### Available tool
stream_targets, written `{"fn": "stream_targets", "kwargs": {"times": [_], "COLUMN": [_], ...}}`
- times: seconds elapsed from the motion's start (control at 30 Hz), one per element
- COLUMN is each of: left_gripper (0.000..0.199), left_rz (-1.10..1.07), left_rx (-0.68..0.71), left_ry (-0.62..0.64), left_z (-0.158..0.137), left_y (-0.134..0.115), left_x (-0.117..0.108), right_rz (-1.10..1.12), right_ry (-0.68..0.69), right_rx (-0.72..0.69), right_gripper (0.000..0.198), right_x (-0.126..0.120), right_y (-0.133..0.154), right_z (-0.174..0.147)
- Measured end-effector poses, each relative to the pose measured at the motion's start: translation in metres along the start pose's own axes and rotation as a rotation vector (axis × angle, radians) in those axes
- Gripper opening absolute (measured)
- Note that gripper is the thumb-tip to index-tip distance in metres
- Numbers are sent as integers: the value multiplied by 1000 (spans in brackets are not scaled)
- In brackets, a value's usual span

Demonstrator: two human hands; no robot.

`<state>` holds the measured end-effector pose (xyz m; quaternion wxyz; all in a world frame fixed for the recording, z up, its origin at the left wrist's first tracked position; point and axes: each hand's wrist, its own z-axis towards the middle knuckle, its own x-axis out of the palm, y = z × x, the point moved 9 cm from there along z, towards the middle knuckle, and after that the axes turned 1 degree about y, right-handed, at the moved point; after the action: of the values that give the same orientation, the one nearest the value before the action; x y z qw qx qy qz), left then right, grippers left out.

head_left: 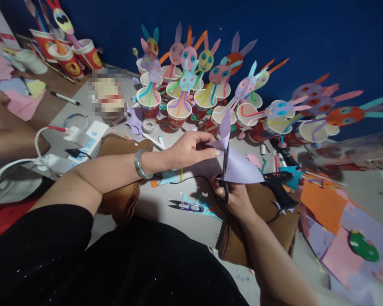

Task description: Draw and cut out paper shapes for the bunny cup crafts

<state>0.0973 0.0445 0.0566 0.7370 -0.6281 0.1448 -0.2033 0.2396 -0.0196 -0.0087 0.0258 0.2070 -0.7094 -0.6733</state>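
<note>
**Scissors at purple paper**

Left hand pinches paper's edge; right hand grips scissors, blades against the paper — all held above the worktop. Snips lie below, partly on blue scrap — cups with eared heads stand behind.

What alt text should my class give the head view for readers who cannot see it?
Scissors in the right hand's grip cut into lilac paper pinched in the left hand's grip. Behind, rows of cups hold colourful long-eared figures against a dark blue backdrop; small snips lie nearby.
</note>
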Motion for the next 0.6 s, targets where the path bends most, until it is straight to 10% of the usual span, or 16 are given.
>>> {"fn": "stream_targets", "kwargs": {"times": [0.6], "left_gripper": [11], "left_rz": [80], "left_rx": [172], "left_ry": [-169], "left_z": [13], "left_y": [-12], "left_x": [-36], "right_rz": [271], "right_ry": [629], "right_rx": [26], "right_gripper": [70], "right_x": [32], "right_y": [18], "right_z": [-28]}}
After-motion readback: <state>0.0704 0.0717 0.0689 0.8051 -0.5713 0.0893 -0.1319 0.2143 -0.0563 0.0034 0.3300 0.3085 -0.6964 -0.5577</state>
